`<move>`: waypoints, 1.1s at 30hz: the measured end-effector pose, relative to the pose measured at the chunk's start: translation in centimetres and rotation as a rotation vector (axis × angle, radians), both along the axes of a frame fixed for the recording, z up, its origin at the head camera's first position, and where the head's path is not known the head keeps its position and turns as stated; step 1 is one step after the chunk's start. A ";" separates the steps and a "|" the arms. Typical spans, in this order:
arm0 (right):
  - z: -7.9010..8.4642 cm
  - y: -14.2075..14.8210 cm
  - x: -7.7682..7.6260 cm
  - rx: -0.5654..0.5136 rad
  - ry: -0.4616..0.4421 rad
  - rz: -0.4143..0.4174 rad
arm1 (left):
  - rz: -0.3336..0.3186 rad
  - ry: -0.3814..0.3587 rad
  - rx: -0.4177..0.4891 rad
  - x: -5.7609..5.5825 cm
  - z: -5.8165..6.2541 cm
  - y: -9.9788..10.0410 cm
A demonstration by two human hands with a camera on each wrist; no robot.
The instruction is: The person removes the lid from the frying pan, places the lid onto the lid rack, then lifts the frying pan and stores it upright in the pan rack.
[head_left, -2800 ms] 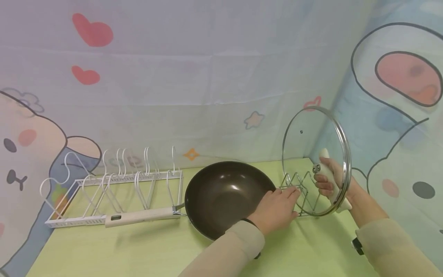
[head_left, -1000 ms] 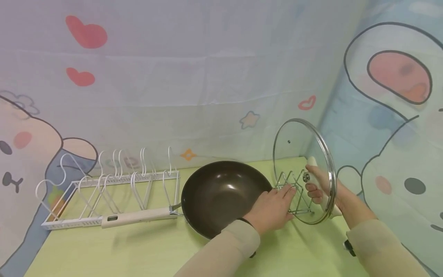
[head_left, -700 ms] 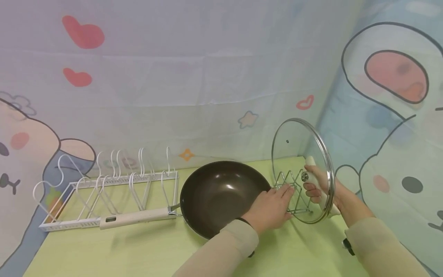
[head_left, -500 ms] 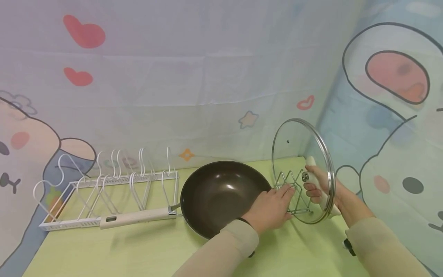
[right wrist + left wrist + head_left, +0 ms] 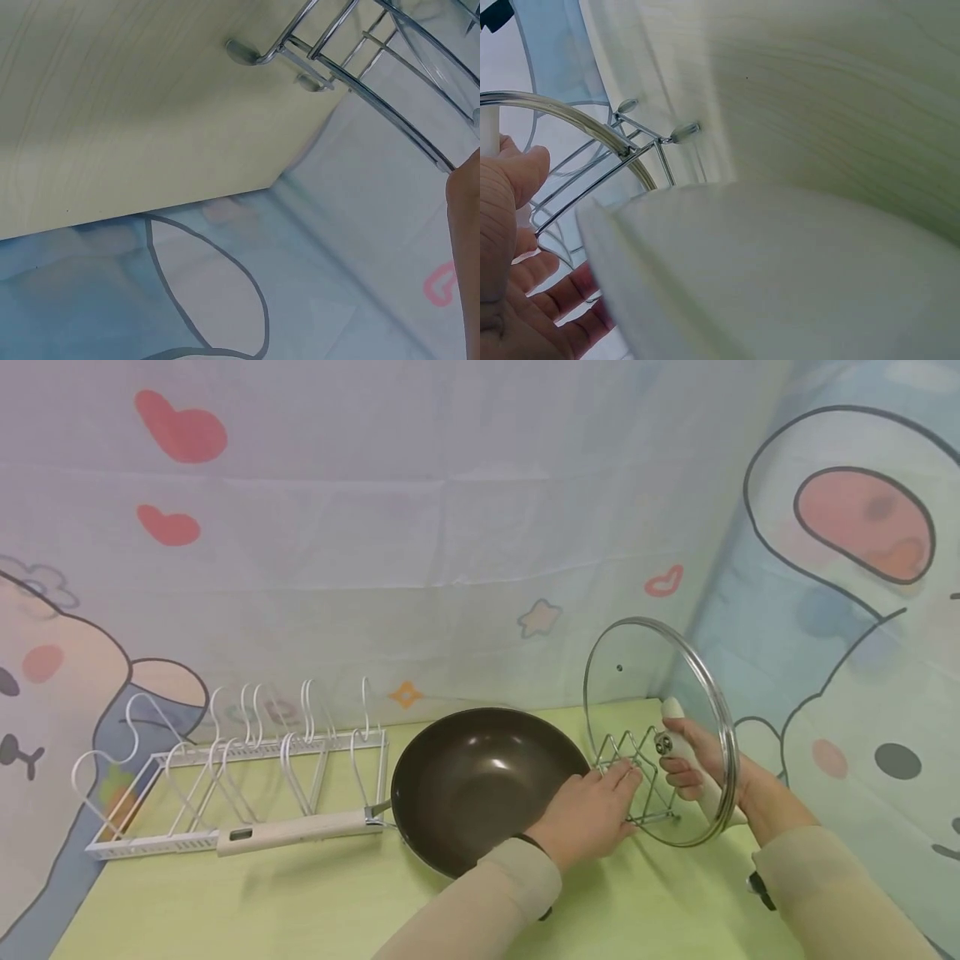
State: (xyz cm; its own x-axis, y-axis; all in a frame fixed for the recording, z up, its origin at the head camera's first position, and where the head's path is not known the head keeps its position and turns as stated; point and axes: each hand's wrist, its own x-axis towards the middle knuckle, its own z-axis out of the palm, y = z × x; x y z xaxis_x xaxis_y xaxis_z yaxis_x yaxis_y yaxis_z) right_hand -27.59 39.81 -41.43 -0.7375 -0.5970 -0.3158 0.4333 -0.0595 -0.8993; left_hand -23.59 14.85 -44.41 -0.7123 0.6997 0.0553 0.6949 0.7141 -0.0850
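My right hand (image 5: 708, 758) grips the white handle (image 5: 677, 746) of a large glass pan lid (image 5: 716, 693), which stands upright, turned sideways. The lid's lower edge overlaps a small silver wire rack (image 5: 651, 817); in the left wrist view its metal rim passes among the rack's wires (image 5: 592, 190). My left hand (image 5: 588, 814) rests on the near left end of that rack with fingers extended over the wires. Under the left forearm lies a dark wok (image 5: 483, 806), its pale handle (image 5: 300, 831) pointing left. In the right wrist view only an edge of my right hand (image 5: 465, 202) shows.
A long white rack (image 5: 150, 843) with several upright loops stands on the left, the wok's handle crossing its front corner. The pale green table (image 5: 300, 910) ends at printed cloth walls (image 5: 480, 527) behind and to the right.
Since the earliest frame, my right hand has lowered the lid leftward, down to the wire rack. In the last half second the lid has swivelled slightly, its near rim shifting right. My left hand stays on the rack.
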 end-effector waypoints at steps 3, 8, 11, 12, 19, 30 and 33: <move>0.0 -0.1 -0.1 0.035 0.002 -0.011 | 0.002 0.005 -0.005 0.1 0.0 -0.1; 0.2 -0.2 -0.2 0.095 0.002 -0.022 | -0.002 0.022 -0.004 0.1 -0.1 -0.2; 0.2 -0.3 -0.3 0.120 0.011 -0.026 | -0.001 0.025 -0.002 0.2 0.0 -0.2; 0.2 -0.4 -0.3 0.125 0.014 -0.028 | 0.000 0.026 -0.002 0.2 0.0 -0.3; 0.1 -0.7 -0.2 0.184 0.019 -0.074 | 0.000 0.030 -0.003 0.3 0.0 -0.4; 0.0 -0.8 0.2 0.222 0.026 -0.127 | 0.000 0.029 -0.005 0.5 0.0 -0.4; 0.0 -0.8 0.3 0.237 0.032 -0.142 | 0.004 0.027 -0.011 0.5 0.1 -0.4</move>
State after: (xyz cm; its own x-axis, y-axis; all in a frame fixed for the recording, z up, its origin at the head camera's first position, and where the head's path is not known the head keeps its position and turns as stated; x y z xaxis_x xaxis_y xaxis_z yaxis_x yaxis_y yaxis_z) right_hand -27.33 38.99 -41.39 -0.8203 -0.3996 -0.4092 0.4066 0.0959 -0.9086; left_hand -23.05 14.47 -44.31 -0.7134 0.6975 0.0668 0.6895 0.7158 -0.1110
